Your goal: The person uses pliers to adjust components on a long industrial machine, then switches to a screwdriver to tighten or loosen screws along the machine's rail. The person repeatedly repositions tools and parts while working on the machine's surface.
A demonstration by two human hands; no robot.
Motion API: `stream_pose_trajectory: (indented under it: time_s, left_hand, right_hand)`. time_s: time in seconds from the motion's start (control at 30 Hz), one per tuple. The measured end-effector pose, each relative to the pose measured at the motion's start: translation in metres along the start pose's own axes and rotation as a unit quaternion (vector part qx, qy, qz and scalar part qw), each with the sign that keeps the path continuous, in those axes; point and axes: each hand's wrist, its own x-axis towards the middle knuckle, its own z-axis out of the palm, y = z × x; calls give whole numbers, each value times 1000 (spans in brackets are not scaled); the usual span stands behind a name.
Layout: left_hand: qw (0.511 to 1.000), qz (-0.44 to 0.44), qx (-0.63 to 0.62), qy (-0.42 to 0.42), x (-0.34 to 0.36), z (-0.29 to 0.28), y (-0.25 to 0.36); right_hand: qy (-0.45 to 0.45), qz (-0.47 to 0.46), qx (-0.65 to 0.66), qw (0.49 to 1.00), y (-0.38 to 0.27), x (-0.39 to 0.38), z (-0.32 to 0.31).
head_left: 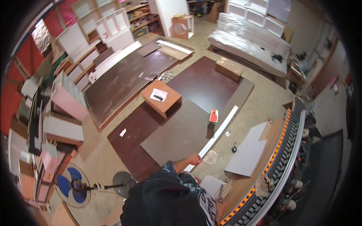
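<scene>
My left hand (194, 159) is held out in front of me with its fingers curled together. Whether anything is inside them is too small to make out. Behind it in the picture runs a long narrow white strip (218, 132). Low on the right, partly cut off by my clothing, my right hand (219, 209) is closed around a narrow grey flat piece (220, 193) that points upward. Beside that hand lie white panels (211, 184). A red-topped can (213, 116) stands farther ahead on the dark boards.
A long machine bed with orange blocks (277, 151) curves along my right, with a white panel (247, 158) beside it. An open brown box (160, 96) sits on dark sheets (177, 128). At left stands a fan (73, 184); a plastic-wrapped stack (249, 43) is at the back.
</scene>
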Motion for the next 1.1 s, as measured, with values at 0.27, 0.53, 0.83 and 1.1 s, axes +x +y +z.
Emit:
stream_pose_trajectory:
  time_s: [0.27,0.53,0.83,1.1]
  left_hand:
    - [922,-77,357,129,-43,-89,-156]
    - [906,-61,404,-107,10,-53,-107]
    - [886,294,353,-69,123,209,108]
    - [794,494,352,-29,9,422,176]
  right_hand:
    - [-135,32,281,950,-75,68,-11]
    - [-28,68,319,945,-95,9,-10]
    - [364,43,336,867,-86,-107,-84]
    - [543,164,333,753,-87,-275,-71]
